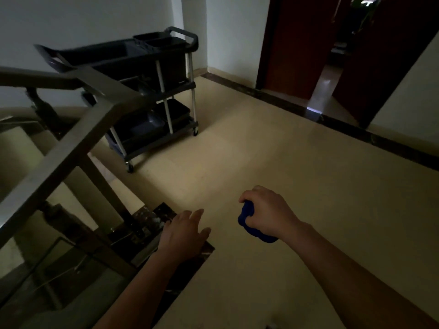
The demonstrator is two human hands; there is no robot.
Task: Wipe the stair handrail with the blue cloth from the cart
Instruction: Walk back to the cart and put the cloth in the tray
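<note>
dim stair landing, pale tile floor point(273, 143), dark door point(297, 43) ajar at the far right. i stand at the top of the stairs w/ my right hand point(268, 213) balled tight around the blue cloth point(247, 219), which is bunched into a wad and sticks out below my fist. my left hand point(184, 230) is empty, fingers loosely spread, palm down, hanging over the dark edge strip where floor meets stairwell, touching nothing that i can make out.

the handrail point(71, 143), a flat grey metal bar, runs from lower left up to a corner near the cart point(152, 74), then bends away to the left. it sits well to the left of both hands; the cloth isn't on it yet. the grey 3-shelf cart is parked against the back wall, just beyond the rail's corner, bins on its shelves, contents too dark to read.

cloth looks wadded for carrying, not wiping; i'd guess it needs opening a bit so it wraps the bar's flat top & sides. right arm must cross over to the rail, so the free left hand prob. serves for balance near the drop. light is poor, so dust on the rail can't be judged.
</note>
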